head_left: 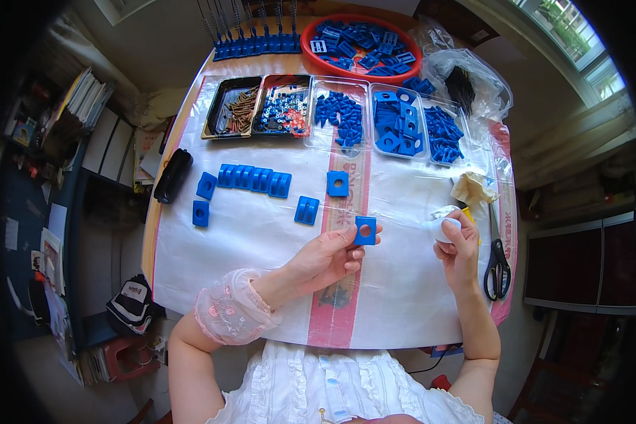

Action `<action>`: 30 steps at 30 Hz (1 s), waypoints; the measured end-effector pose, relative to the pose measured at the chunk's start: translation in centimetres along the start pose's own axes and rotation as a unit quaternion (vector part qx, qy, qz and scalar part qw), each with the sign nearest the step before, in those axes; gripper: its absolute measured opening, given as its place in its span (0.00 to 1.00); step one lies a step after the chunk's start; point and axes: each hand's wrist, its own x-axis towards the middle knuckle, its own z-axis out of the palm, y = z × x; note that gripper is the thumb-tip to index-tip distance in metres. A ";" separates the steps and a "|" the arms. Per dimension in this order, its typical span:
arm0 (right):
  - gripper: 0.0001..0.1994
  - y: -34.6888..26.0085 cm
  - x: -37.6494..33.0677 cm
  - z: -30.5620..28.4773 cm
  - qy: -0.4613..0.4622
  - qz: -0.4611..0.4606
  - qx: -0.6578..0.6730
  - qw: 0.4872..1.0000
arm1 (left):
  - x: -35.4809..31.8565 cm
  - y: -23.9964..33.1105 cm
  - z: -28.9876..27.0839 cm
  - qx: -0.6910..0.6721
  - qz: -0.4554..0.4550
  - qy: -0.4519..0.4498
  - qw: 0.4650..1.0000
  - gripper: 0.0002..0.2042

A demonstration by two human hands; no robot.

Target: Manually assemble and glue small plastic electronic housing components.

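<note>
Holding: left hand (328,256) raised over the counter (261,240), fingers (352,237) pinching a blue square plate (364,230) with a centre hole
Right hand (458,249): upright, fingers curled around a small white object (446,227)
Nearby: black scissors (497,263) just right

A wooden table (164,205) under a clear plastic sheet (261,240) carries trays of blue parts (403,124) at the far edge, loose blue blocks (253,178) left, and scissors (498,263) right.
</note>
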 end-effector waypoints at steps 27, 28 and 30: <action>0.08 -0.8 0.2 -0.8 0.001 -0.019 0.029 0.999 | -0.1 0.3 0.0 -0.043 0.036 -0.007 0.998 0.26; 0.08 -0.8 0.2 -0.8 0.002 -0.019 0.027 0.999 | -0.1 0.3 0.0 -0.041 0.035 -0.007 0.999 0.26; 0.08 -0.7 0.3 -0.9 0.001 -0.018 0.026 0.999 | -0.1 0.3 0.1 -0.038 0.033 -0.007 0.999 0.26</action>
